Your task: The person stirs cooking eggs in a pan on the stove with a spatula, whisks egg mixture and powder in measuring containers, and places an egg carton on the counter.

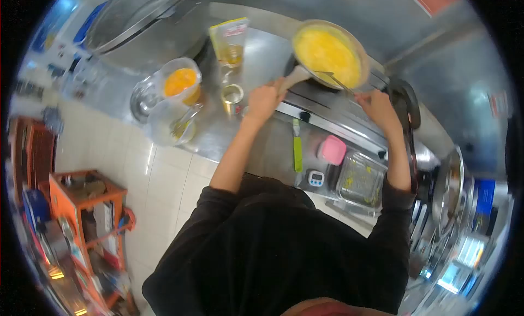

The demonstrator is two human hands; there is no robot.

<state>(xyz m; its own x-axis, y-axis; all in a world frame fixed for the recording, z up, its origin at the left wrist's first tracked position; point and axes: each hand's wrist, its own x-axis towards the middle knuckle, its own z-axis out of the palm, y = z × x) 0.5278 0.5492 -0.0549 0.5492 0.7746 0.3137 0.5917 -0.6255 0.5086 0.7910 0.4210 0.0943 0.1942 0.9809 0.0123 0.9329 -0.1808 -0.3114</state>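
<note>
My left hand (263, 103) is wrapped round the pale handle (296, 78) of a frying pan (362, 55) on the stove. A layer of yellow egg (327, 49) covers the inside of the pan. With closed fingers, my right hand (376, 107) holds a thin utensil (341, 84) whose dark end reaches over the egg near the handle. Its exact kind I cannot make out. Left of my left hand stand an open can (233, 96) and a pouch of yellowish liquid (232, 45).
A jug of orange egg (181, 82) and a clear container with a whisk (179, 128) stand on the left. Along the front lie a green-handled tool (297, 152), a timer (316, 177), a pink box (332, 149) and a glass tray (360, 179). A large pot (158, 45) stands back left.
</note>
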